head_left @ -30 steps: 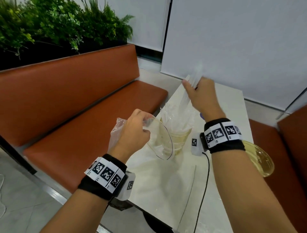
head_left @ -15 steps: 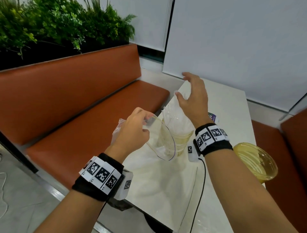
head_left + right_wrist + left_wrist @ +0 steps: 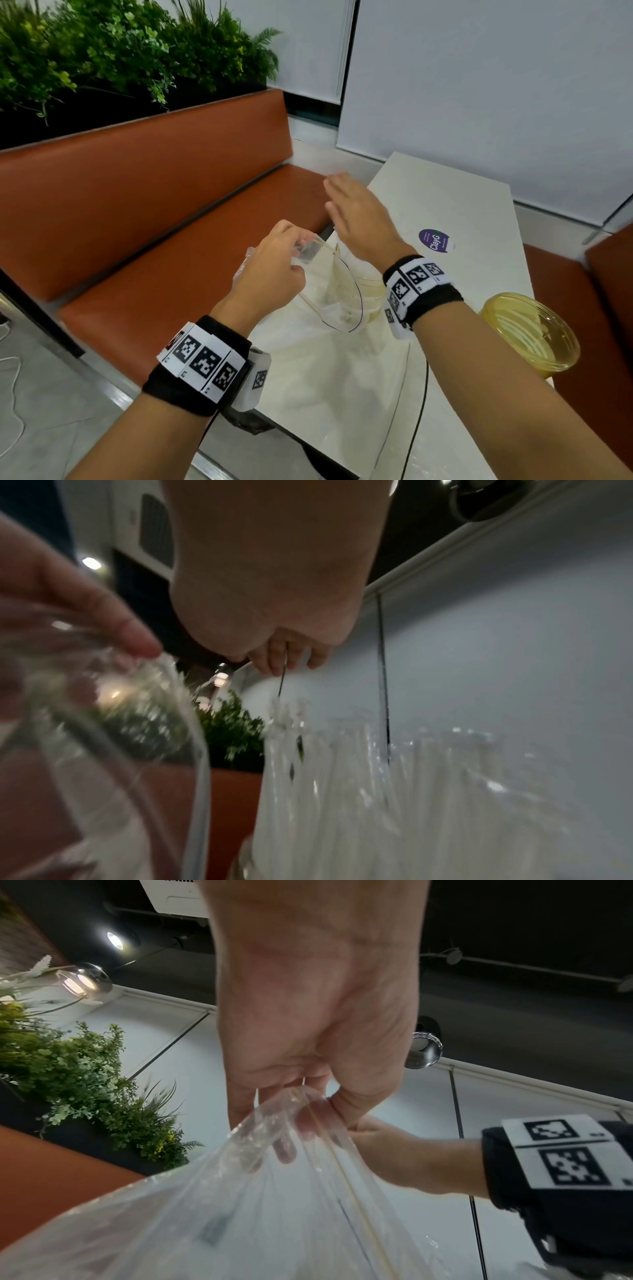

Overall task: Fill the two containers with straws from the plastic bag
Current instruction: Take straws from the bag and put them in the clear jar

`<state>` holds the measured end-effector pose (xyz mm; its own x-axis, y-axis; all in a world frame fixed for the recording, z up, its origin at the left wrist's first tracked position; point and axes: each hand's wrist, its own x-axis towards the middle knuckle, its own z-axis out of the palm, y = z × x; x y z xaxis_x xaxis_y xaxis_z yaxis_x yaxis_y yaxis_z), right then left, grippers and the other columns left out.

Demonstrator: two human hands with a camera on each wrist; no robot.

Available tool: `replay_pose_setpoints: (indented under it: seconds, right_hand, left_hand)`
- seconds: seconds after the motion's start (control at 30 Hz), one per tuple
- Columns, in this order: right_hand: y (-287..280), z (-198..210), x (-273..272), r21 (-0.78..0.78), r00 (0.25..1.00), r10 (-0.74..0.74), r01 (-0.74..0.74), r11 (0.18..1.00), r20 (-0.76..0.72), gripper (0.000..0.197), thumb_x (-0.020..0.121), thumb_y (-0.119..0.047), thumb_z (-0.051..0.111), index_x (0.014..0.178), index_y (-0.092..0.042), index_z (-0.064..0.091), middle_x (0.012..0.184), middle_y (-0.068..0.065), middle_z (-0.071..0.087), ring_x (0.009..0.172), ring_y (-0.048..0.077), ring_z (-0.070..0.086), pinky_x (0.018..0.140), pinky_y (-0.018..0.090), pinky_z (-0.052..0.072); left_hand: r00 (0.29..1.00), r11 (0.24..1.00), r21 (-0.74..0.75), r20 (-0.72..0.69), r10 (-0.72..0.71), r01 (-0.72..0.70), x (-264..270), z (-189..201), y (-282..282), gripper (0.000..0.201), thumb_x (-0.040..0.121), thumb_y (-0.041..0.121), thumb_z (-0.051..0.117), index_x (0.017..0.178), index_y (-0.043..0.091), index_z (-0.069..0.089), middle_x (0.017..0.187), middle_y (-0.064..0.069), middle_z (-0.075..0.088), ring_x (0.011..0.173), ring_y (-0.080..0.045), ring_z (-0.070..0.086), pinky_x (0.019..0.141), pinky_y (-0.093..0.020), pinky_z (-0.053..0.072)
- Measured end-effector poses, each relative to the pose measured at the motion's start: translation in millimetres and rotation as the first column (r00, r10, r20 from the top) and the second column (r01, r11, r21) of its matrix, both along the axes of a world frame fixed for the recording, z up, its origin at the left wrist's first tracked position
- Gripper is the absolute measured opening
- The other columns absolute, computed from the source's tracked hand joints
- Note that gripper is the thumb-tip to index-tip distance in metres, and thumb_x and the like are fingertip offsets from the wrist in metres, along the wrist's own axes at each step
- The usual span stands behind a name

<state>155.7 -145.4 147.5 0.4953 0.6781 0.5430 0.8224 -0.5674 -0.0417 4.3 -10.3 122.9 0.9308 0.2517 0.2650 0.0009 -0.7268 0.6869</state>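
Note:
My left hand [image 3: 291, 260] pinches the rim of the clear plastic bag [image 3: 329, 301] and holds its mouth open above the table's near left edge; the left wrist view shows its fingers [image 3: 308, 1110] curled round the bag's [image 3: 267, 1218] edge. My right hand [image 3: 346, 205] hovers open and holds nothing, just above and behind the bag. Under it stands a clear container [image 3: 371, 291] with white wrapped straws [image 3: 377, 791] upright in it. A second amber container [image 3: 534, 329] sits at the table's right edge, and no straws show inside it.
The white table [image 3: 462, 212] carries a purple round sticker [image 3: 434, 241]. A black cable [image 3: 419, 411] runs along it from my right wrist. An orange bench [image 3: 154, 212] runs along the left with green plants [image 3: 102, 51] behind it. Another orange seat [image 3: 609, 274] is on the right.
A second ago my right hand held a bundle of straws over the container. It has let them go, opened, and drifted left. My left hand still holds the bag.

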Motion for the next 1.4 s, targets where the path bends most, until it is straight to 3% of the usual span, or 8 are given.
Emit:
replay_pose_setpoints:
  seconds: [0.13, 0.33, 0.53, 0.67, 0.77, 0.9, 1.07, 1.4]
  right_hand:
    - [-3.4, -31.2, 5.0, -0.459, 0.993, -0.118, 0.091, 0.884, -0.031, 0.048, 0.109, -0.024, 0.029, 0.149, -0.001, 0.04, 0.161, 0.013, 0.034, 0.152, 0.024, 0.025, 0.124, 0.039, 0.019]
    - [-28.5, -23.1, 12.2, 0.093, 0.982, -0.19, 0.189, 0.978, 0.004, 0.039, 0.103, -0.018, 0.043, 0.132, 0.002, 0.059, 0.135, 0.018, 0.061, 0.13, 0.034, 0.052, 0.114, 0.046, 0.037]
    - [-51.1, -43.5, 15.1, -0.065, 0.942, -0.309, 0.303, 0.951, -0.129, 0.061, 0.1, -0.044, 0.021, 0.115, -0.009, 0.068, 0.113, 0.007, 0.069, 0.114, 0.028, 0.058, 0.107, 0.046, 0.037]
    - [-40.4, -22.9, -15.3, 0.402, 0.994, -0.024, -0.02, 0.915, 0.106, 0.029, 0.095, -0.031, 0.062, 0.071, -0.017, 0.067, 0.068, -0.004, 0.064, 0.065, 0.016, 0.057, 0.068, 0.031, 0.044]
    - [-25.6, -10.2, -43.0, 0.114, 0.964, 0.221, -0.206, 0.972, -0.145, 0.034, 0.089, -0.026, 0.066, 0.056, -0.016, 0.067, 0.051, -0.004, 0.062, 0.046, 0.013, 0.054, 0.059, 0.017, 0.04]
    - [-7.3, -28.8, -69.5, -0.321, 0.847, 0.007, -0.209, 0.924, -0.532, 0.027, 0.086, -0.031, 0.077, 0.105, -0.012, 0.075, 0.101, -0.004, 0.069, 0.092, 0.009, 0.062, 0.089, 0.023, 0.049]
    - [16.8, -60.2, -84.8, -0.751, 0.834, -0.344, -0.122, 0.648, -0.432, 0.049, 0.092, -0.03, 0.071, 0.132, -0.008, 0.054, 0.127, 0.01, 0.061, 0.103, 0.029, 0.061, 0.081, 0.034, 0.046]
    - [20.7, -89.5, -104.0, -0.631, 0.688, -0.408, -0.094, 0.77, -0.6, 0.037, 0.099, -0.015, 0.057, 0.135, -0.006, 0.055, 0.124, 0.008, 0.062, 0.12, 0.026, 0.059, 0.092, 0.028, 0.045]
  left_hand:
    - [1.0, 0.999, 0.018, 0.002, -0.028, 0.028, -2.2, 3.9, -2.2, 0.056, 0.073, -0.008, 0.058, 0.105, 0.038, 0.057, 0.104, 0.02, 0.045, 0.097, -0.008, 0.055, 0.092, -0.044, 0.052]
    - [0.999, 0.999, 0.003, -0.007, -0.053, 0.053, -2.0, 4.5, -4.9, 0.06, 0.071, -0.011, 0.059, 0.097, 0.042, 0.049, 0.108, 0.018, 0.046, 0.095, -0.012, 0.057, 0.082, -0.042, 0.055]
    - [0.997, 0.997, 0.038, 0.017, -0.073, 0.072, -0.2, 4.3, -7.5, 0.058, 0.075, -0.012, 0.06, 0.098, 0.038, 0.046, 0.111, 0.014, 0.047, 0.1, -0.013, 0.056, 0.075, -0.029, 0.048]
    - [0.997, 0.995, 0.065, 0.015, -0.08, 0.079, 3.8, -2.4, -5.5, 0.05, 0.076, -0.01, 0.058, 0.107, 0.029, 0.055, 0.115, 0.016, 0.047, 0.099, -0.011, 0.057, 0.073, -0.028, 0.053]
    - [0.994, 0.992, 0.075, 0.027, -0.102, 0.1, 8.1, -6.2, -3.3, 0.062, 0.076, -0.009, 0.055, 0.128, 0.026, 0.057, 0.119, 0.019, 0.046, 0.105, -0.011, 0.06, 0.081, -0.038, 0.057]
    - [0.99, 0.985, 0.108, 0.029, -0.141, 0.137, 4.9, -2.3, -8.8, 0.062, 0.083, -0.01, 0.059, 0.135, 0.025, 0.055, 0.127, 0.017, 0.045, 0.107, -0.008, 0.052, 0.085, -0.026, 0.053]
    - [0.974, 0.957, 0.216, 0.076, -0.215, 0.194, -2.7, -5.6, -16.9, 0.081, 0.072, -0.019, 0.053, 0.138, 0.027, 0.05, 0.134, 0.015, 0.044, 0.117, -0.013, 0.051, 0.093, -0.034, 0.052]
    - [0.942, 0.941, 0.212, 0.156, -0.299, 0.263, -20.8, 0.4, -29.7, 0.079, 0.071, -0.025, 0.042, 0.139, 0.015, 0.054, 0.136, 0.006, 0.049, 0.12, -0.012, 0.048, 0.093, -0.03, 0.048]
